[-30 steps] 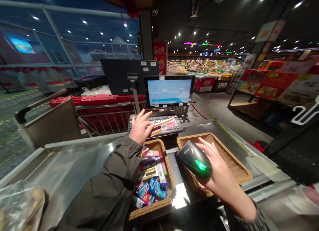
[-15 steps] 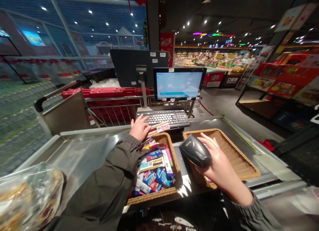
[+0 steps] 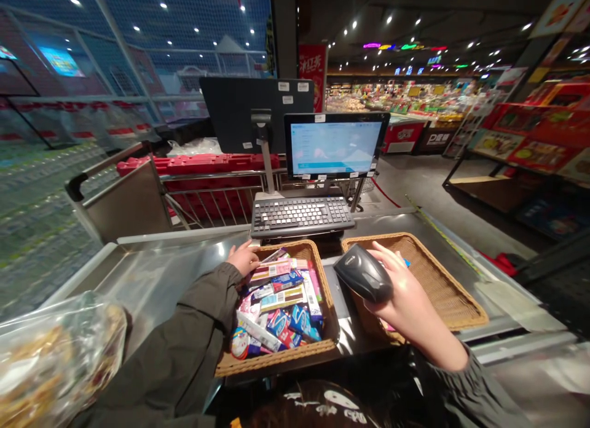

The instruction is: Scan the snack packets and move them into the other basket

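Note:
My right hand [image 3: 399,283] is wrapped round a black handheld barcode scanner [image 3: 364,273], held above the near-left part of the right wicker basket [image 3: 442,286]. My left hand [image 3: 243,259] is at the far-left corner of the left wicker basket [image 3: 328,293], fingers loosely stretched over the rim. Close to its fingertips, a pink-and-white packet with a barcode [image 3: 271,270] lies on the heap. Small snack packets [image 3: 283,297] in blue, white and pink fill that basket. A bit of pink shows in the right basket, mostly hidden under my right hand.
Beyond the baskets stand a keyboard [image 3: 302,214], a lit screen [image 3: 336,146] and a second monitor [image 3: 235,114] seen from behind. Bagged food [image 3: 59,354] lies on the metal counter [image 3: 152,274] at left. A trolley [image 3: 203,197] with red crates stands behind the counter.
My left hand has moved from the keyboard's edge down and left to the basket corner, and the packet it held now lies in the basket. The scanner stays in my right hand.

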The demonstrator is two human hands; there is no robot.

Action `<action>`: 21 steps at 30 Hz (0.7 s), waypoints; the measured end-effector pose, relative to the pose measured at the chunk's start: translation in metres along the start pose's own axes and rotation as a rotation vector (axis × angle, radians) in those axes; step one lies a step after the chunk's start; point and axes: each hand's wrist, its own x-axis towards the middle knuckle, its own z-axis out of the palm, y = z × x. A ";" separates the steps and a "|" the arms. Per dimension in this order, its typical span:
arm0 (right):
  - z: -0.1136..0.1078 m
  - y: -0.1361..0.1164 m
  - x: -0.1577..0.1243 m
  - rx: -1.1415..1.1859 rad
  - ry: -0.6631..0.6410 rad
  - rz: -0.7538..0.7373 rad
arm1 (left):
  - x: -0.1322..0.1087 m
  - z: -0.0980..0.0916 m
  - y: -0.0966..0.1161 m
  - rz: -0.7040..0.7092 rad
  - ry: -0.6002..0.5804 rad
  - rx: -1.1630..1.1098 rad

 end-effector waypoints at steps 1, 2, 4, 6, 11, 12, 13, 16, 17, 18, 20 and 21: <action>0.000 0.000 0.001 0.003 0.006 -0.003 | -0.002 0.001 -0.001 0.008 0.017 0.014; -0.001 0.001 0.002 0.005 0.016 -0.003 | -0.004 0.001 0.000 0.016 0.052 0.031; -0.004 0.004 0.002 0.002 0.043 -0.001 | -0.006 -0.002 0.005 0.045 0.148 0.054; -0.010 0.010 0.001 -0.014 0.075 0.012 | -0.005 -0.009 0.016 0.103 0.221 0.050; -0.033 0.034 -0.012 -0.066 0.177 0.115 | 0.009 -0.024 0.065 0.310 0.233 0.008; -0.038 0.040 -0.017 -0.082 0.186 0.142 | 0.013 -0.024 0.077 0.355 0.221 -0.002; -0.043 0.046 -0.021 -0.098 0.196 0.172 | 0.017 -0.024 0.091 0.404 0.205 -0.014; -0.055 0.063 -0.039 -0.137 0.233 0.248 | 0.031 -0.020 0.136 0.558 0.136 -0.042; -0.058 0.069 -0.045 -0.147 0.243 0.267 | 0.036 -0.017 0.153 0.605 0.112 -0.046; -0.061 0.074 -0.050 -0.157 0.252 0.281 | 0.041 -0.013 0.170 0.650 0.091 -0.048; -0.066 0.083 -0.062 -0.174 0.260 0.310 | 0.051 -0.003 0.205 0.738 0.053 -0.048; -0.068 0.086 -0.067 -0.180 0.260 0.325 | 0.056 0.004 0.223 0.783 0.029 -0.045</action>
